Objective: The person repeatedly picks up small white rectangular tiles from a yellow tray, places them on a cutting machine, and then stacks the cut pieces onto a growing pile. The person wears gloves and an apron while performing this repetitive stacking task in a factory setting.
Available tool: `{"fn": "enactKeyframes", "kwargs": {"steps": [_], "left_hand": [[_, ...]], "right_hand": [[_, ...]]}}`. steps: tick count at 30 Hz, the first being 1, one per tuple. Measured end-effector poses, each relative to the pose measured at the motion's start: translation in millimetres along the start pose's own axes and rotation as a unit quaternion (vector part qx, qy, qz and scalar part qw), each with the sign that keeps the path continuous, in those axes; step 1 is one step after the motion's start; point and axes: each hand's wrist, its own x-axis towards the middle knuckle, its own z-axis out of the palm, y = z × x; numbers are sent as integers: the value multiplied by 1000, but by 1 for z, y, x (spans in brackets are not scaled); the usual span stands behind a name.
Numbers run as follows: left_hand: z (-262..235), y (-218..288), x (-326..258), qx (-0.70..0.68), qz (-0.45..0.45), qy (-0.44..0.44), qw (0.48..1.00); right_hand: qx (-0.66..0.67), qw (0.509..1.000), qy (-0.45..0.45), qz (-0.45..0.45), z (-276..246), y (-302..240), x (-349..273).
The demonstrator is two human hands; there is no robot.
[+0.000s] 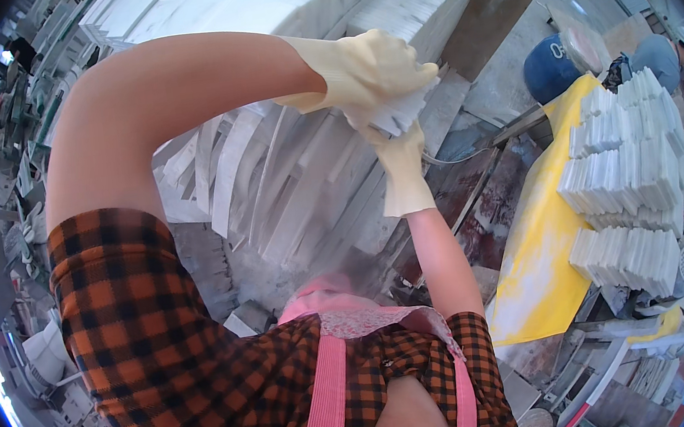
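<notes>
In cream rubber gloves, my two hands meet in front of me at the upper middle. A small bundle of white stone tiles (pixel 400 112) shows between them, its exact number of pieces hard to make out. My left hand (pixel 372 73) wraps over the tiles from above, fingers closed. From below, my right hand (pixel 399 156) grips the same tiles, its fingers partly hidden behind them and the left glove. Close by stand long stacked white stone slabs (pixel 419 2), and curved rows of narrow stone strips (pixel 287 177) lie below my left forearm.
On my right, stacks of white tiles (pixel 624 173) stand beside a yellow sheet (pixel 544 249). A blue drum (pixel 551 70) is farther off, near another person (pixel 655 61). A brown board (pixel 496 14) leans by the slabs. Machinery and clutter line the left side.
</notes>
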Motion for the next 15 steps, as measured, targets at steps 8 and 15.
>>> {"fn": "enactKeyframes", "kwargs": {"steps": [8,15], "left_hand": [[28,-49,1,-4,26,6,1000],[59,-62,-1,-7,-11,93,996]], "right_hand": [[-5,998,25,50,16,-25,18],[-126,991,42,3,17,-30,18]]}}
